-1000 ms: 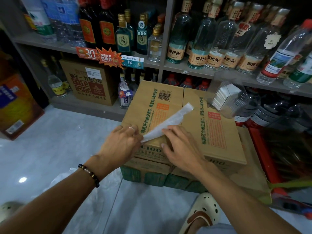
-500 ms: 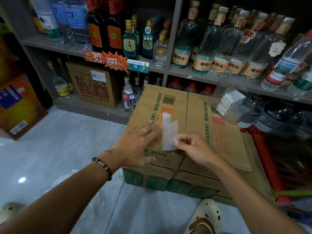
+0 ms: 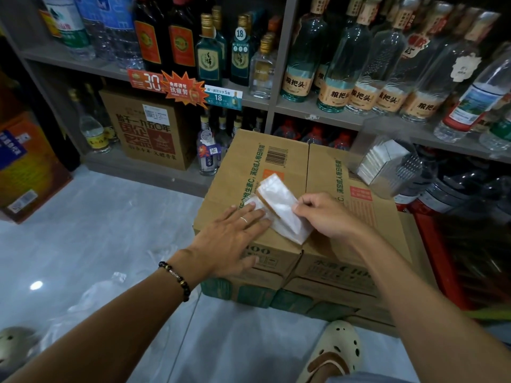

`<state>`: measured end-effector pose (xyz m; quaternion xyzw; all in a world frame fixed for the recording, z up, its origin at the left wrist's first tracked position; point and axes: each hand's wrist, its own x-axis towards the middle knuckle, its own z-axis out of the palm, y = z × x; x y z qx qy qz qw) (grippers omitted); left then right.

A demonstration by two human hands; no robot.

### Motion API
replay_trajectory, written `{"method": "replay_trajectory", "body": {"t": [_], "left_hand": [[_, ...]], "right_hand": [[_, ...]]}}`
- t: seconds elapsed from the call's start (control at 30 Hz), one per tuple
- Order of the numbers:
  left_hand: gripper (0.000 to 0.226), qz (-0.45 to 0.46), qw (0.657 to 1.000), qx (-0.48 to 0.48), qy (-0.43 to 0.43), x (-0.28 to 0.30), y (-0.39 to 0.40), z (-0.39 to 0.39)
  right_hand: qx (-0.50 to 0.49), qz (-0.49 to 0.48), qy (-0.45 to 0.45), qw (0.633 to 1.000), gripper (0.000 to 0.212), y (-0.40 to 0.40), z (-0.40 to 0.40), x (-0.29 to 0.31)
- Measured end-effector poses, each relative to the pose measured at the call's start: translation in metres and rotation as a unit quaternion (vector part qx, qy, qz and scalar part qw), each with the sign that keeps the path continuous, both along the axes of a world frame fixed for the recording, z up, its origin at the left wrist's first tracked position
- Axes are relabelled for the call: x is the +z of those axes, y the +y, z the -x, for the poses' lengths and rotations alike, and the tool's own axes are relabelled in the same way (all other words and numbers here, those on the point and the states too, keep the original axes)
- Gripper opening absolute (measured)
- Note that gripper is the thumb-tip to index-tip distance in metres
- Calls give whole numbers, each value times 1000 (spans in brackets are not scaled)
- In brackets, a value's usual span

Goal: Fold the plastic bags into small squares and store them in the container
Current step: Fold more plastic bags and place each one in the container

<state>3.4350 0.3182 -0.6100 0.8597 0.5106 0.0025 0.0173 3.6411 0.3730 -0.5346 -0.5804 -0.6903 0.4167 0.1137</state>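
A clear plastic bag (image 3: 279, 208), folded into a narrow strip and bent over on itself, lies on top of a cardboard box (image 3: 276, 161). My left hand (image 3: 232, 239) lies flat with straight fingers pressing the bag's left end onto the box. My right hand (image 3: 326, 217) pinches the folded flap at its right edge between thumb and fingers. A clear plastic container (image 3: 392, 167) holding several folded white squares stands on the box at the back right.
Shelves (image 3: 276, 106) of glass bottles run across the back. A brown carton (image 3: 149, 131) stands on the lower shelf at left. More loose clear bags (image 3: 91, 302) lie on the pale floor at left. My sandalled foot (image 3: 334, 352) is below the stacked boxes.
The long strip, first held slanting up to the right, was folded over toward the left. My left hand moved onto the bag and now presses it flat.
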Motion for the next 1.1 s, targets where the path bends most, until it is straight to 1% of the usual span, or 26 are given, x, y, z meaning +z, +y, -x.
{"method": "replay_trajectory", "body": {"t": [0.1, 0.27, 0.37, 0.43, 0.53, 0.63, 0.7, 0.77, 0.83, 0.97, 1.1], "left_hand": [[82, -3, 1000, -5, -2, 0, -1, 3], [83, 12, 1000, -11, 20, 4, -3, 8], [81, 2, 1000, -1, 1, 1, -3, 16], [86, -11, 1000, 10, 2, 0, -3, 23], [96, -4, 999, 45, -3, -1, -2, 31], [103, -6, 995, 96, -35, 1, -2, 36], [103, -22, 992, 110, -60, 2, -2, 35], [98, -46, 992, 92, -80, 4, 0, 29], [90, -61, 994, 55, -77, 8, 5, 18], [83, -17, 999, 25, -36, 12, 20, 2], [86, 1, 999, 49, -20, 7, 22, 2]], "right_hand": [[28, -31, -60, 997, 27, 8, 10, -7], [49, -73, -119, 989, 28, 12, 21, -14], [74, -90, -163, 980, 20, 11, 25, -14], [80, -95, -175, 977, 19, 12, 27, -15], [74, -97, -170, 978, 21, 12, 28, -15], [71, -93, -169, 979, 16, 11, 30, -15], [70, -88, -167, 979, 12, 12, 30, -15], [70, -83, -162, 981, 13, 12, 30, -15], [69, -81, -153, 983, 17, 13, 29, -15], [74, -76, -131, 986, 26, 15, 24, -16], [62, -64, -98, 991, 18, 16, 20, -18]]}}
